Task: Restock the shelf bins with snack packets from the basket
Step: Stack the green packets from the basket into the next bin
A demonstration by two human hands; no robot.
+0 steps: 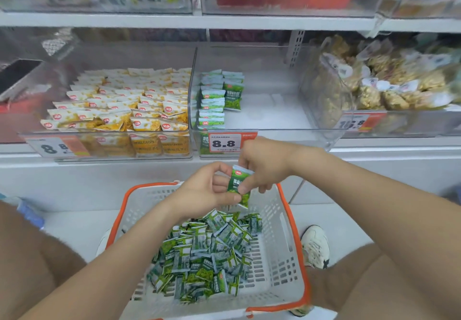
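**Both hands pinching one green packet above the basket**

My fingers (244, 188) are closing on a small green foil snack packet (239, 182), and I am holding it upright between both hands. My right hand (264, 165) is pinching its upper half from the right side. My left hand (207, 190) is gripping its lower edge, with the thumb pressing the front and the other fingers curling behind.

I am holding the packet in the air over the far end of the white plastic basket with an orange rim (294, 222). A loose heap of the same green packets (207, 252) is lying in the basket below my forearms.

Just beyond my hands, the clear plastic middle bin (269, 117) is standing on the shelf with an 8.8 price tag (224, 143) on its front. Rows of green packets (214, 100) are filling only its left side. The bin to its left is holding yellow-and-white packets (124, 105), and the one on the right is holding clear bags of brownish snacks (386, 83).
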